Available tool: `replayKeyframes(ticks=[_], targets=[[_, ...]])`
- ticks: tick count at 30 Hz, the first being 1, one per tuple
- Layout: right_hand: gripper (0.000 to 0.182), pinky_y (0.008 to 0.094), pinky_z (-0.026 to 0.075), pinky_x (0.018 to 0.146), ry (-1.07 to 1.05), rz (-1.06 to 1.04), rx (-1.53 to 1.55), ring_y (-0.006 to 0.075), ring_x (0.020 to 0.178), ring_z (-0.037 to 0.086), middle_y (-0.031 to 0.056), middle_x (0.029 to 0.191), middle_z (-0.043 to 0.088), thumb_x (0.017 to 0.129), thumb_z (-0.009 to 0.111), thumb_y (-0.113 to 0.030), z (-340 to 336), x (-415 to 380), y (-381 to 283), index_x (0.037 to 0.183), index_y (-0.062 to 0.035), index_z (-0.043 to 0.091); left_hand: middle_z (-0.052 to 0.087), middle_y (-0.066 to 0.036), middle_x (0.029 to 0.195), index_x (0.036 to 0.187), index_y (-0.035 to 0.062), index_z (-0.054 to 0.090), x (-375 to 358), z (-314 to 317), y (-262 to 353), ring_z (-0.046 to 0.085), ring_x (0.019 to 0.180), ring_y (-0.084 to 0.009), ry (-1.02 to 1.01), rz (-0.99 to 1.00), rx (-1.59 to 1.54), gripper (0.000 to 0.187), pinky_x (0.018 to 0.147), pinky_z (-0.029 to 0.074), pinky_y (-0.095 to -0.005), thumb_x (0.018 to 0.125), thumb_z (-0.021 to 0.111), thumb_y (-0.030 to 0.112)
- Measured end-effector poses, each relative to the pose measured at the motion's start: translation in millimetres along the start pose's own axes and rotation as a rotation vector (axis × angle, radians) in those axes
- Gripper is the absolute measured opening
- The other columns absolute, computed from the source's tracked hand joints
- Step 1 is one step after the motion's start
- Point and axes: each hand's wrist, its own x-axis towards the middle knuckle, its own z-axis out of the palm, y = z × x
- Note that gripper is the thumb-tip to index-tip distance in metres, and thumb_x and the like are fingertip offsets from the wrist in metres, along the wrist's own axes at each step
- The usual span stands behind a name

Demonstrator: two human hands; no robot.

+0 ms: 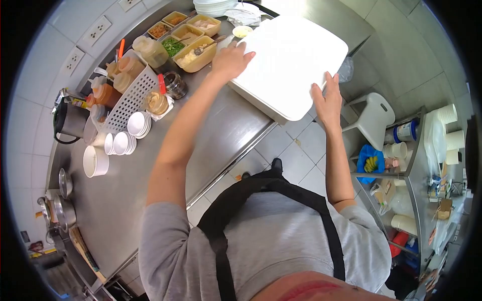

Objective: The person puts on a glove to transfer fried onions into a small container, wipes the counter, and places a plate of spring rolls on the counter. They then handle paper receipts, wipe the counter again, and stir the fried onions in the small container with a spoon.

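Observation:
A large white rectangular lid or board (293,62) lies on a shallow grey-white container (256,103) at the counter's edge. My left hand (232,61) rests at its left edge with the fingers apart, close to a small bowl of yellow food (242,32). On the right edge lies my right hand (328,100), thumb and fingers spread against the white surface. Neither hand is wrapped round anything. Left of my left hand stands a yellow tub (197,56) with pale food and a spoon.
A perforated basket (131,98) with sauce bottles, stacked white bowls (123,143) and a white tub (96,161) stand on the steel counter (201,145). To the right are a white stool (372,116) and a loaded steel shelf (414,170).

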Motion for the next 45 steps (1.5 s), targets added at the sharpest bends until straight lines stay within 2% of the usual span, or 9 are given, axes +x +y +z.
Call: replayKeyframes(ticks=[11,16,22,30,32,39,41,43,45], targets=[[0.053,0.0490,0.026,0.099,-0.076,-0.030,-0.220,0.0432,0.125,0.027,0.0335,0.132,0.029,0.082,0.051,-0.037,-14,8,11,0.121,-0.0020,0.048,0.044,-0.018,0.127,0.124,0.0061,0.044,13,1,0,0.049,0.106,-0.0382,-0.141,0.065,0.143,0.056,0.087,0.041,-0.0457,0.087,0.039,0.048],[0.070,0.0634,0.021,0.096,-0.075,-0.056,-0.579,0.0371,0.129,0.022,0.0140,0.142,0.026,0.080,0.038,-0.065,-16,124,26,0.131,-0.0164,0.041,0.024,-0.018,0.141,0.136,0.0146,0.031,20,-1,34,0.022,0.129,-0.0398,-0.128,0.055,0.207,0.075,0.099,0.025,-0.0552,0.080,0.036,0.065],[0.078,0.0584,0.022,0.101,-0.370,0.023,-0.632,0.0330,0.131,0.021,0.0009,0.145,0.020,0.078,0.027,-0.071,26,189,101,0.138,-0.0219,0.026,0.015,-0.017,0.144,0.139,0.0176,0.025,18,14,39,0.011,0.133,-0.0385,-0.243,0.005,0.136,0.088,0.101,0.014,-0.0597,0.073,0.033,0.076],[0.075,0.0534,0.025,0.101,-0.426,0.021,-0.653,0.0353,0.129,0.024,0.0032,0.145,0.021,0.081,0.030,-0.065,29,195,108,0.139,-0.0183,0.024,0.020,-0.019,0.142,0.138,0.0203,0.027,-29,-7,93,0.012,0.132,-0.0400,0.009,0.167,0.127,0.082,0.100,0.009,-0.0633,0.074,0.041,0.070],[0.073,0.0533,0.025,0.101,-0.433,0.026,-0.680,0.0375,0.128,0.025,0.0047,0.145,0.022,0.082,0.031,-0.063,35,196,90,0.139,-0.0170,0.024,0.015,-0.018,0.144,0.138,0.0216,0.028,-51,1,102,0.008,0.133,-0.0391,-0.264,0.235,0.008,0.083,0.099,0.008,-0.0645,0.072,0.047,0.068],[0.074,0.0471,0.029,0.100,-0.452,-0.031,-0.707,0.0331,0.126,0.032,0.0108,0.141,0.029,0.083,0.035,-0.061,26,206,84,0.137,-0.0116,0.027,0.009,-0.023,0.143,0.138,0.0093,0.024,-76,3,101,0.007,0.131,-0.0430,0.369,-0.060,-0.066,0.089,0.100,0.010,-0.0616,0.070,0.062,0.052],[0.074,0.0376,0.034,0.098,-0.849,-0.035,0.051,0.0250,0.121,0.040,0.0121,0.134,0.040,0.086,0.034,-0.059,23,255,133,0.136,-0.0062,0.028,0.007,-0.026,0.142,0.137,0.0020,0.019,-95,16,98,0.006,0.132,-0.0413,0.438,-0.245,-0.159,0.093,0.103,0.013,-0.0545,0.067,0.069,0.038],[0.077,0.0311,0.037,0.095,-1.122,0.465,0.399,0.0202,0.113,0.047,0.0113,0.125,0.049,0.086,0.032,-0.062,41,294,212,0.133,-0.0007,0.032,0.018,-0.025,0.139,0.137,0.0006,0.017,-112,33,94,0.017,0.130,-0.0356,0.570,-0.429,-0.601,0.089,0.104,0.020,-0.0436,0.072,0.068,0.032],[0.080,0.0316,0.037,0.095,-0.918,0.443,0.734,0.0209,0.115,0.046,0.0115,0.124,0.049,0.086,0.025,-0.064,38,246,163,0.130,0.0015,0.037,0.025,-0.025,0.135,0.135,0.0001,0.020,-116,47,101,0.025,0.127,-0.0338,0.524,-0.560,-0.940,0.082,0.103,0.023,-0.0404,0.074,0.066,0.029]])
